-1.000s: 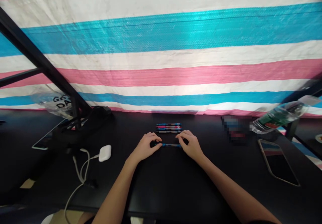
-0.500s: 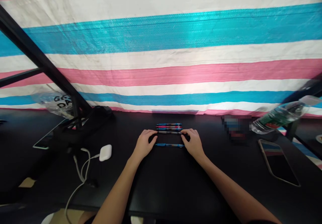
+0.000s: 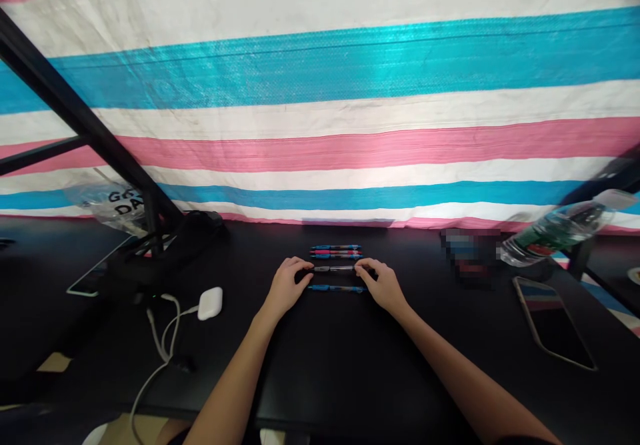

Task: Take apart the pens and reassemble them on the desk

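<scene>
A dark pen with a clear barrel [image 3: 335, 269] lies crosswise between my hands. My left hand [image 3: 288, 287] pinches its left end with thumb and fingers, and my right hand [image 3: 384, 286] has its right end in a similar pinch. Just beyond it, a blue pen [image 3: 327, 247], a red pen [image 3: 334, 252] and another blue pen [image 3: 336, 257] lie side by side, parallel to it. Closer to me, a separate blue pen [image 3: 336, 288] rests on the black table [image 3: 330, 358], its right tip near my right hand.
To the left are a white earphone case [image 3: 210, 303], white cables [image 3: 167, 341] and a black metal frame [image 3: 120, 158]. On the right stand out a phone [image 3: 555, 325] and a tilted plastic bottle [image 3: 555, 231]. A striped tarp [image 3: 350, 151] hangs behind the table.
The dark pen has come slightly toward me, opening a wider gap from the three pens beyond. My right hand has shifted a little left along it.
</scene>
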